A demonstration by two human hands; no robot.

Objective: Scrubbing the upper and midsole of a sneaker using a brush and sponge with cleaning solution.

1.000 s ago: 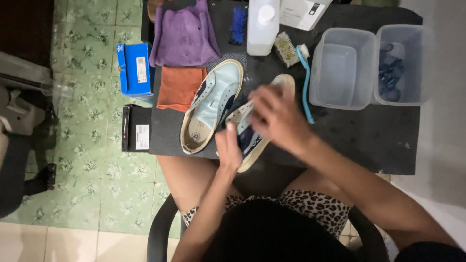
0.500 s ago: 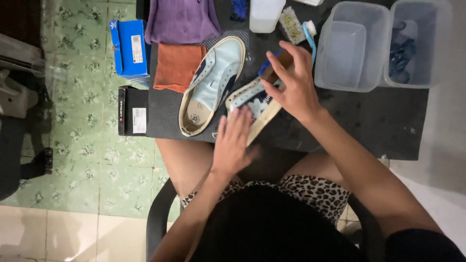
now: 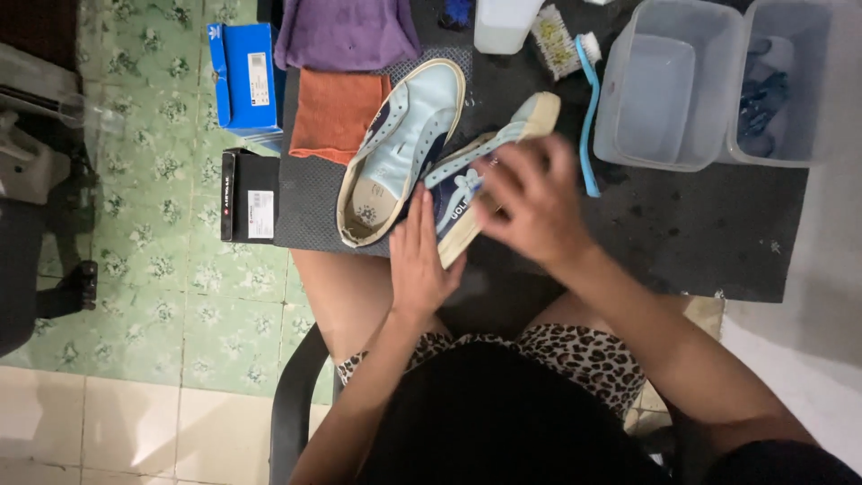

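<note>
Pale-blue canvas shoe lay tilted at the table's near edge, steadied by the left hand, fingers flat and together on its heel. The right hand was cupped over its side; what it held was hidden. Seemingly mid-scrub, needing firm bracing. A second shoe, cloths, brush and tubs sat on black matting above green floor tiles.

two shoes on table | tubs right | cloths left
</note>
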